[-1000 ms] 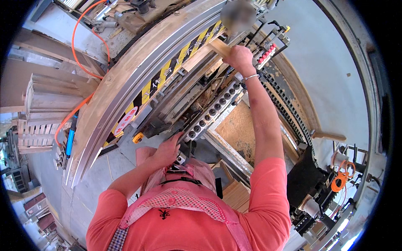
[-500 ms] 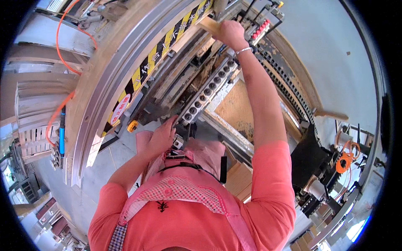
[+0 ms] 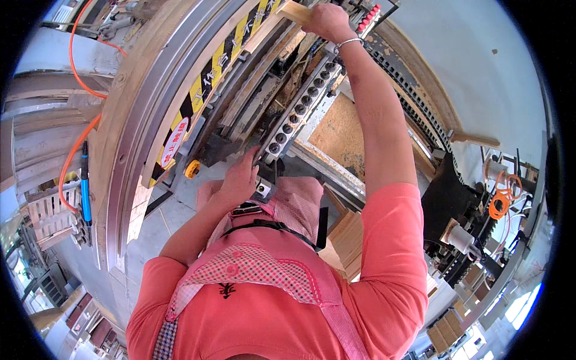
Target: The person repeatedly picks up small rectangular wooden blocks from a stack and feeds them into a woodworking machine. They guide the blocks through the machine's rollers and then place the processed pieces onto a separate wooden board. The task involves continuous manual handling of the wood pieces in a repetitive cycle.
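At the far end of my outstretched arm, my right hand is closed round a flat piece of pale wood. The wood lies by the yellow-and-black striped edge of the machine; its far end runs close to the picture's rim. My left hand is low, in front of my apron, with its fingers stretched forward against the near end of a metal bar. A row of several dark round holders lines that bar. What the left fingertips touch is partly hidden.
A curved wood-and-metal beam bounds the left side. Orange hose hangs beyond it. A sawdust-covered board lies right of the bar, and a black chain track runs farther right. A yellow tape measure sits near the beam.
The view has shifted, and my right hand with the wood now appears higher and slightly left. My left hand has moved a little forward along the bar's near end.
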Tool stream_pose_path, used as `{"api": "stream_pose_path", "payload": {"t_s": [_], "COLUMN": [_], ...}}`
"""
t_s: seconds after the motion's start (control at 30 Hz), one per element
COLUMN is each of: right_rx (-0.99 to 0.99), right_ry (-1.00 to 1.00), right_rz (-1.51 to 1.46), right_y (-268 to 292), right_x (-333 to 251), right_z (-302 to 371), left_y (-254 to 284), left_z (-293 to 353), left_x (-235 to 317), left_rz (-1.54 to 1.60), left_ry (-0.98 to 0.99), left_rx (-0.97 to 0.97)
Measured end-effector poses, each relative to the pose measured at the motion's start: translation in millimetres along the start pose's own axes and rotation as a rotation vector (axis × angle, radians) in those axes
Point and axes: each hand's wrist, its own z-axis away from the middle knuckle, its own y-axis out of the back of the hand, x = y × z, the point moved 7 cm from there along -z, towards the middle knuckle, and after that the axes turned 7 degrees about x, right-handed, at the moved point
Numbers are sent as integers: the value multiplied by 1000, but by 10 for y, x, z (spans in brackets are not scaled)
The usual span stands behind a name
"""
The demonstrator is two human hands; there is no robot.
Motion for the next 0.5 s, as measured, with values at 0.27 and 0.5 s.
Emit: {"api": "stream_pose_path", "payload": {"t_s": [0.27,0.5], "right_rx": [-33,-54], "right_ry": [-71,-82], "right_rz": [-106,-122], "right_y": [-13,57], "right_x": [56,27], "right_z": [-17,14], "left_y": [-91,-34], "left_z": [2,-14], "left_x": [-113,-21], "left_rz": [-8,32], "left_ry": [37,10], "left_rx": [-36,-59]}}
